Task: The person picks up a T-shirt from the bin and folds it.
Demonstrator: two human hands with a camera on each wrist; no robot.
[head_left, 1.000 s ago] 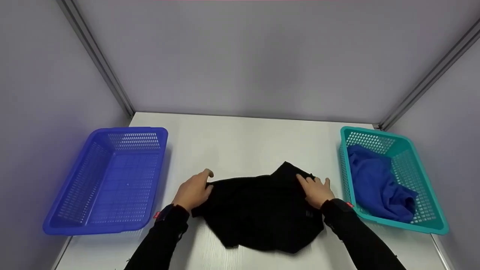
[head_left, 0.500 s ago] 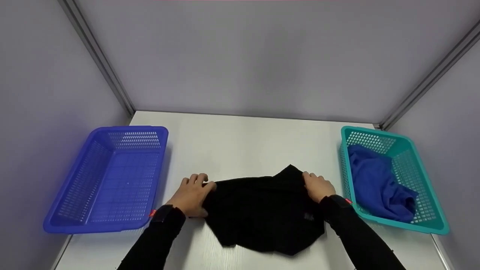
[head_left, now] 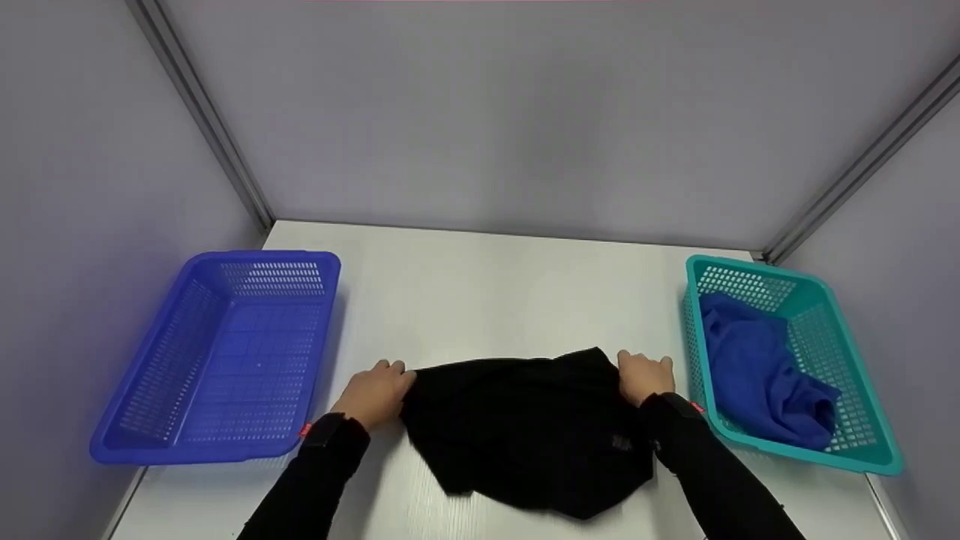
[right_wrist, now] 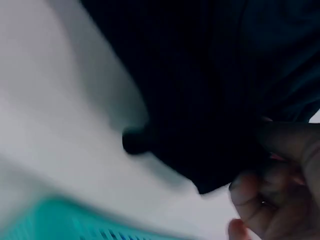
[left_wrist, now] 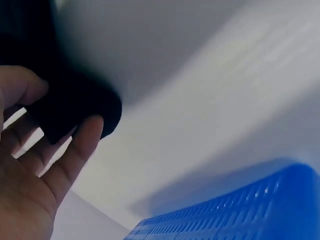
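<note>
gripping the black cloth (head_left: 525,435) by its two ends, pinching the left end in the left hand (head_left: 377,394) and the right end in the right hand (head_left: 645,377). trapping a dark fold between thumb and fingers in the left wrist view, spacing those fingers slightly apart. pressing the thumb against the fabric in the right wrist view, curling the other fingers close by, showing too darkly there for telling the exact contact of each fingertip.

stretching the cloth crosswise over the near part of the white table (head_left: 510,292), between the blue basket (head_left: 259,360) on the left and the teal basket (head_left: 814,330) on the right. leaving unclear the amount of contact with the tabletop. hanging unevenly along the near edge, bearing a small pale mark (head_left: 621,442) toward the lower right, and poking up a corner just beside the right hand.

wearing a black left sleeve (head_left: 319,480) and a black right sleeve (head_left: 712,469), showing a small red tag (head_left: 305,430) beside the left wrist. finding a crumpled blue cloth (head_left: 757,371) inside the teal basket, lying toward its left wall. facing a grey back wall (head_left: 480,112).
</note>
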